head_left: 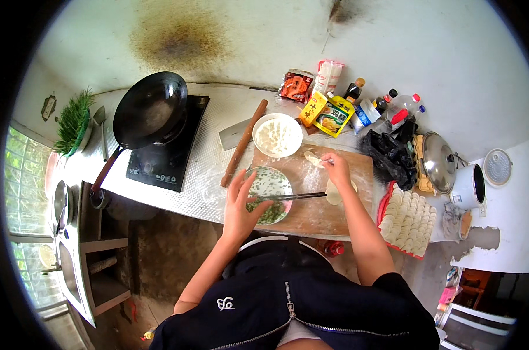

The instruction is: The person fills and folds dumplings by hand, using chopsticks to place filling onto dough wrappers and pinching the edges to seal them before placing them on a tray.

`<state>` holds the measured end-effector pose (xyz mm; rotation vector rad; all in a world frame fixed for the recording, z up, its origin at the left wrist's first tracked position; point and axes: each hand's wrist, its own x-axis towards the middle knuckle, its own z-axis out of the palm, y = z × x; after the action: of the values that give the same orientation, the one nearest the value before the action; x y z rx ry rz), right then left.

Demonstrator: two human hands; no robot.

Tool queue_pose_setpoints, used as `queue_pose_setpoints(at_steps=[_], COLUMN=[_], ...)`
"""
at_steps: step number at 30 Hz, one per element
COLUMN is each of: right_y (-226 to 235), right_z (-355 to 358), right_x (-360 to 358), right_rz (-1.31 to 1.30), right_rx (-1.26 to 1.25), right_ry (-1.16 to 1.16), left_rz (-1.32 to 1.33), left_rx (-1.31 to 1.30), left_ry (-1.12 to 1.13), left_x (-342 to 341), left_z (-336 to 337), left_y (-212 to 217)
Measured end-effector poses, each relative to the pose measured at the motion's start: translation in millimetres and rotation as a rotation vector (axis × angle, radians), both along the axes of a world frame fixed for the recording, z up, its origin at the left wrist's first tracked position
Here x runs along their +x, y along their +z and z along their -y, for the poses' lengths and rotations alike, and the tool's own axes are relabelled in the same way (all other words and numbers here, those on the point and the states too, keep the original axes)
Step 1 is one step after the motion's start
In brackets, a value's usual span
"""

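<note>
My left hand rests with fingers spread on the near rim of a bowl of green chopped filling. A pair of chopsticks lies across that bowl, tips in the filling. My right hand is over the wooden cutting board, fingers pinched on a folded dumpling. A round dough wrapper lies flat on the board just under my right wrist. A white bowl of flour stands at the board's far edge, beside a wooden rolling pin.
A red tray of several dumplings sits right of the board. A black wok stands on an induction cooker to the left. A cleaver, sauce bottles, packets, a black bag and a lidded pot crowd the counter.
</note>
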<state>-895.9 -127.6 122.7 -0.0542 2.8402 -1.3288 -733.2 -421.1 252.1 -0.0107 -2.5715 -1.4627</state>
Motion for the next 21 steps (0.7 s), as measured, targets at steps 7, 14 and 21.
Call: queue_pose_setpoints(at_steps=[7,14,21], right_y=[-55,-47,-29], right_z=[3,0,-76], right_x=[-20,-12,36], right_rz=[0.130,0.075,0.150], right_rx=[-0.065,0.114,0.293], right_ry=[0.072,-0.046,0.081], left_rz=[0.033,0.021,0.013], left_rx=[0.023,0.018,0.052], left_ry=[0.003,-0.010,-0.047], left_x=[3,2,-5], left_z=[0,-1,-4], left_y=[-5,-8,-12])
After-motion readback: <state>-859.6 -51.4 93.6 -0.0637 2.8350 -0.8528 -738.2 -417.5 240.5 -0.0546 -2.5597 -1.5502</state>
